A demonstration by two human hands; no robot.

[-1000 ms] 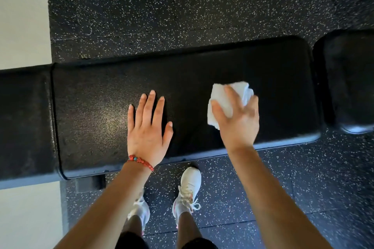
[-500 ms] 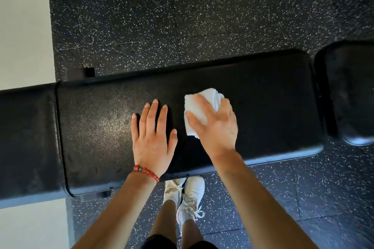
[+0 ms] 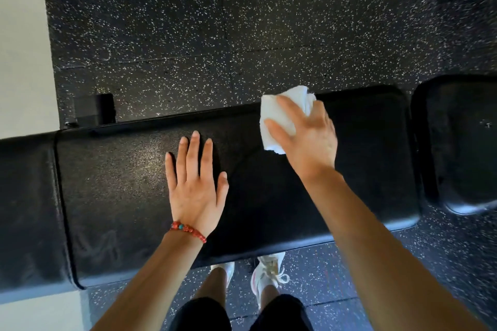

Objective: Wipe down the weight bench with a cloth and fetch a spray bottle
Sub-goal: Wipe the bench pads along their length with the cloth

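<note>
Soft, even light is falling from above. A grainy sheen is showing on the black bench pad (image 3: 113,169) left of the left hand (image 3: 195,191), and a brighter glare strip is running along the pad's near edge. The right hand (image 3: 309,137) is blurring slightly. Wide-angle distortion is bending the straight lines near the frame edges, and the corners are softening.

Counter (image 3: 121,196) spans the view from side to side. Left hand (image 3: 195,188) lies flat at the counter's middle. Right hand (image 3: 309,137) lies to its right, at the counter's far edge, on the cloth (image 3: 277,115). Separate pad (image 3: 457,142) adjoins the counter's right end. Shoes (image 3: 269,269) stand on the floor before the counter's near edge.
</note>
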